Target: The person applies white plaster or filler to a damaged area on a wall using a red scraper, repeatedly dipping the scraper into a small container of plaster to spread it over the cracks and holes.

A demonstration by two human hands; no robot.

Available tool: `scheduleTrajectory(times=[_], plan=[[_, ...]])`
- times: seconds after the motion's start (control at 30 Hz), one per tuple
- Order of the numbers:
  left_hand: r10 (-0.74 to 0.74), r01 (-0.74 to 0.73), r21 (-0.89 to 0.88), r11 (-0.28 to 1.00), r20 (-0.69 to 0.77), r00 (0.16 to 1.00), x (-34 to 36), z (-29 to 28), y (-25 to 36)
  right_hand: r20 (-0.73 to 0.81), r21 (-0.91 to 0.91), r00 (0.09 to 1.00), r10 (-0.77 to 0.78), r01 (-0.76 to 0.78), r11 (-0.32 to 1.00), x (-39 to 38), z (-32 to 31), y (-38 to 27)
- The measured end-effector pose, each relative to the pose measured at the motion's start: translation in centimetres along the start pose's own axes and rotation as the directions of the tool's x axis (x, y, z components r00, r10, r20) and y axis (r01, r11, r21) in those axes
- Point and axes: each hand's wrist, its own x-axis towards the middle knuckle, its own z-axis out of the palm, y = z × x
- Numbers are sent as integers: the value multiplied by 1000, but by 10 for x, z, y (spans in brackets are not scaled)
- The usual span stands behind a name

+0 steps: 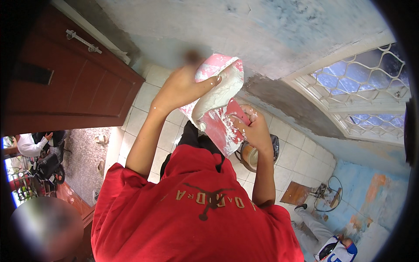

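My left hand (179, 89) grips a pink plastic scoop-like container (214, 62), its thumb over the rim. Thick white putty (221, 92) fills the hollow of the container and smears its walls. In my right hand (257, 131) is a wide pink putty spreader (217, 131), held by its raised grip. White paste streaks the spreader's blade, whose upper edge meets the container's near end. Both hands are in front of my chest, close to the wall. Dabs of white paste mark my left thumb and right-hand fingers.
A bucket (249, 156) stands on the tiled floor (290, 159) below my right hand. A patchy wall (270, 30) and grilled window (366, 83) rise ahead and right. The brown door (65, 87) is left. A cable (339, 205) and a person (321, 238) are lower right.
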Motion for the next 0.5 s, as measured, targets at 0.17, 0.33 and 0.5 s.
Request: scheduleTrajectory(times=[0.17,0.33,0.5], plan=[[4,-4,0,1000,-33,999,16,5,-26,32,26,999,16,-17,1000,10,3,-3],[20,-15,47,999,-103,994,31,-3,-43,18,281,996,86,-87,956,19,3,-5],[44,-62,-339,939,-59,997,49,-11,-91,-187,570,981,51,66,819,39,1,-1]])
